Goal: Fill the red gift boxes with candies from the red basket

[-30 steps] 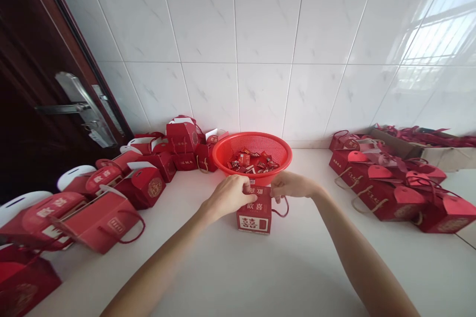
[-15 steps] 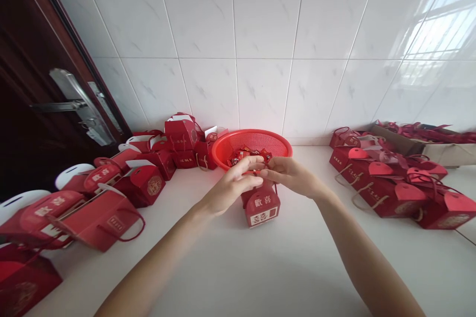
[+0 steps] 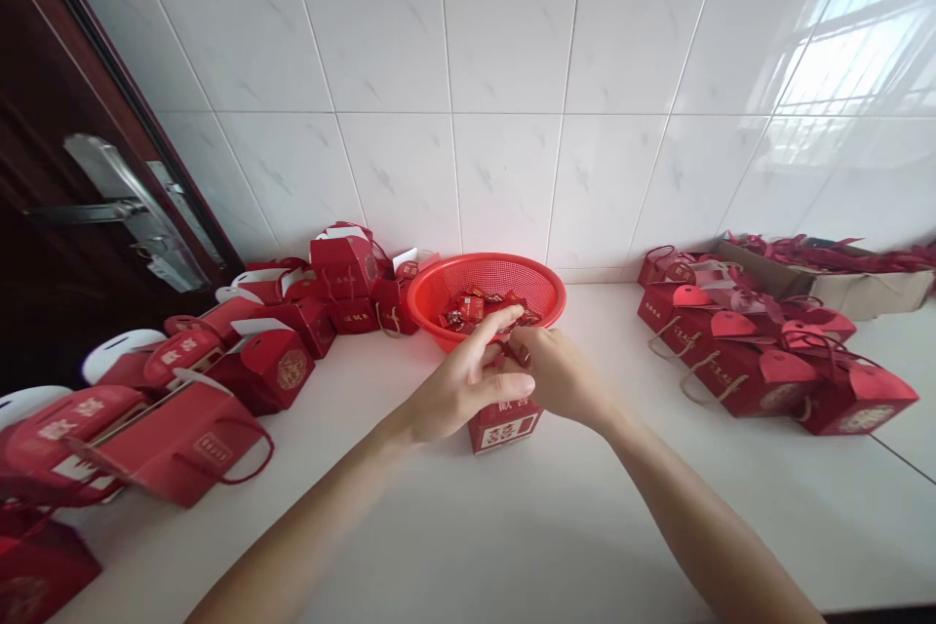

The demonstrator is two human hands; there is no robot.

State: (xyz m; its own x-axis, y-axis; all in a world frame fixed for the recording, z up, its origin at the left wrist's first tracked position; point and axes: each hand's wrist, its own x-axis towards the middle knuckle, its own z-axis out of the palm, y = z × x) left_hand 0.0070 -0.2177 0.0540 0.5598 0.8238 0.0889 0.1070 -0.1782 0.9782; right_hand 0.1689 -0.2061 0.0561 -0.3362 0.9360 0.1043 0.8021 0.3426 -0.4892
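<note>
A small red gift box [image 3: 504,431] with gold and white characters stands on the white surface in the middle. Over its top, my left hand [image 3: 468,385] has its thumb and fingers curved round something I cannot make out. My right hand [image 3: 557,375] is bent down at the right of the box top, its fingers closed and their tips largely hidden. Just behind both hands is a red plastic basket [image 3: 431,291] holding small red wrapped pieces [image 3: 472,308].
Many red boxes [image 3: 267,366] line the left side, near a dark door [image 3: 44,117]. More red boxes with ribbons [image 3: 731,361] stand at the right, before a cardboard box [image 3: 852,295] of dark red ribbons. A tiled wall [image 3: 504,175] rises behind.
My right hand has turned downward and moved closer to the box top. My left hand has lowered slightly with its thumb across the box. The view has shifted a little to the right.
</note>
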